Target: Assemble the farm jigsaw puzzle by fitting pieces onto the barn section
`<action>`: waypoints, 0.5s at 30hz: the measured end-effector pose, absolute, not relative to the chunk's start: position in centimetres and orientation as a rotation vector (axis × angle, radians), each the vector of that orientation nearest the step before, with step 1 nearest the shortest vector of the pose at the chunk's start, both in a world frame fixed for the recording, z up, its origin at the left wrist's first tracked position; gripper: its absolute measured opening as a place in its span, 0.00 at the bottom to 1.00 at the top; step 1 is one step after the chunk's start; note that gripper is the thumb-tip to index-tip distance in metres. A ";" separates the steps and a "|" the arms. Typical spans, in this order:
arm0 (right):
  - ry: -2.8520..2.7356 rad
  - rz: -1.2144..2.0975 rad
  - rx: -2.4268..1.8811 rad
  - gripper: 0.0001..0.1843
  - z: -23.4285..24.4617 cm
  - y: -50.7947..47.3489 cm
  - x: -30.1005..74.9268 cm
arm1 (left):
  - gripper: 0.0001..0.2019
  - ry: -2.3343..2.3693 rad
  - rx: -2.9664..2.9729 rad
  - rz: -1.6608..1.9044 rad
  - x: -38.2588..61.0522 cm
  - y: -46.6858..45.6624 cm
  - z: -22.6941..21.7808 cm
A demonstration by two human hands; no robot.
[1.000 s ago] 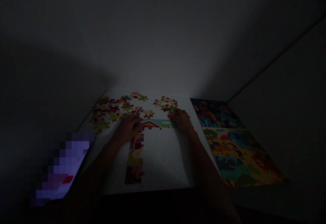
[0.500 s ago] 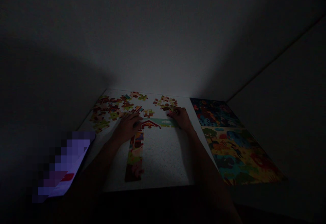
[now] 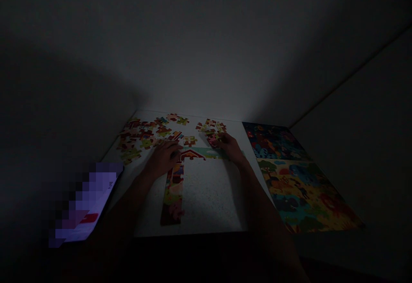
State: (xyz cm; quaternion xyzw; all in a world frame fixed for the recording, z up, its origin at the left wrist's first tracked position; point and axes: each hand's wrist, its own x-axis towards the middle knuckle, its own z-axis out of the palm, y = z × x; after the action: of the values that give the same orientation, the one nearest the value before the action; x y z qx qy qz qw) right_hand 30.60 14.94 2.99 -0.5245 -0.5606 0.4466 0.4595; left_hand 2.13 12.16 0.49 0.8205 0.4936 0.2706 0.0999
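Hands apart: left hand [image 3: 164,159] rests at the corner of the assembled jigsaw border [image 3: 172,195]; right hand [image 3: 231,149] meets a loose piece [image 3: 213,140], grip unclear from my remote view. Step judged as border-building; that piece needs seating along the top strip [image 3: 207,153].

We count one left hand [image 3: 164,159], one right hand [image 3: 230,149], one table [image 3: 206,197], one poster [image 3: 299,180], one pixelated sheet [image 3: 86,206], one joined puzzle section [image 3: 172,195] and two heaps of puzzle pieces [image 3: 141,137] [image 3: 210,128]. In this dim view, each heap holds roughly several dozen pieces at most.
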 end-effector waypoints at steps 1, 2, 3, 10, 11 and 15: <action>-1.381 1.121 -1.275 0.21 3.0 14.9 30.5 | 0.16 1.462 2.426 0.794 2.1 12.2 0.5; -1.383 1.140 -1.258 0.20 3.0 14.8 30.4 | 0.16 1.467 2.426 0.790 2.1 12.2 0.5; -1.389 1.156 -1.245 0.20 3.0 14.8 30.4 | 0.16 1.469 2.428 0.788 2.1 12.2 0.5; -1.518 1.224 -1.180 0.15 2.6 14.6 30.1 | 0.14 1.486 2.436 0.787 2.1 12.3 0.2; -1.527 1.227 -1.188 0.15 2.5 14.5 30.1 | 0.14 1.490 2.438 0.787 2.1 12.3 0.2; -1.593 1.264 -1.217 0.16 2.1 14.1 29.6 | 0.14 1.504 2.432 0.776 2.2 12.3 0.1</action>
State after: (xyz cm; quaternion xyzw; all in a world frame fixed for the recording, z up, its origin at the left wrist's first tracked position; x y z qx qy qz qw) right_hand 29.64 14.14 2.12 -0.4757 -0.6227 0.4943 0.3763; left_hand 2.16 12.30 0.06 0.8174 0.5058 0.2609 0.0893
